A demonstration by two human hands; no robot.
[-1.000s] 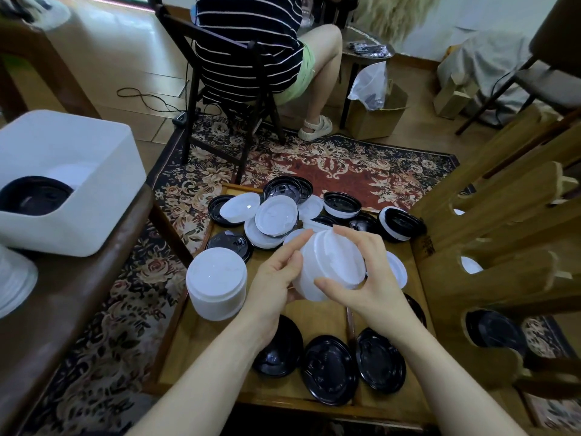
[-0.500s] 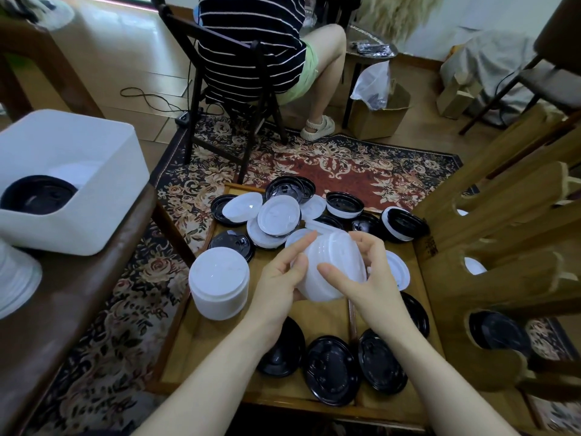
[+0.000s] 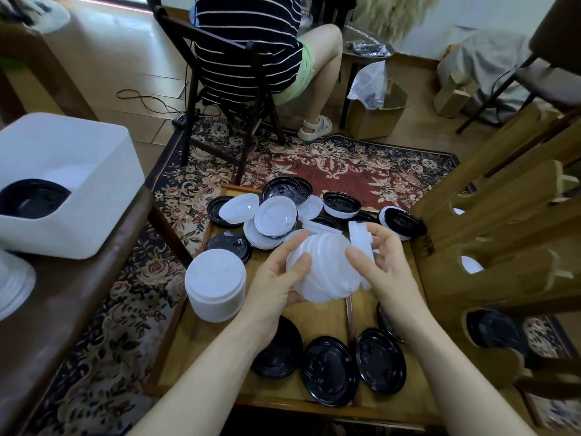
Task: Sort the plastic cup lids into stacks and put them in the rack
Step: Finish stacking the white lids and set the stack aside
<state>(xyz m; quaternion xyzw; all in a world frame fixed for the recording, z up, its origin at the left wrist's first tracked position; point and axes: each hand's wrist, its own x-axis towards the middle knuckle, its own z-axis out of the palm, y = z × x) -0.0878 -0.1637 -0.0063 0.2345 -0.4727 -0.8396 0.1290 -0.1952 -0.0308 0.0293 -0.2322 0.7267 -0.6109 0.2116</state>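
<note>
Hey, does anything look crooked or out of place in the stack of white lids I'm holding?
Yes. The white lid stack between your left hand and right hand is splayed: the lids at its right end have tilted away instead of nesting flush.

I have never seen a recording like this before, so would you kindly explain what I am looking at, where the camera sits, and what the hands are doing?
There is no machine here: a person wears a camera on the head, looking down at their own two bare hands. The left hand and right hand together hold a stack of white lids above a low wooden table. On that table lie loose black lids, a mixed pile of white and black lids farther away, and a finished white stack standing upright. The wooden rack with round slots stands to the right. A white bin sits on the left, and another person sits on a chair beyond.
</note>
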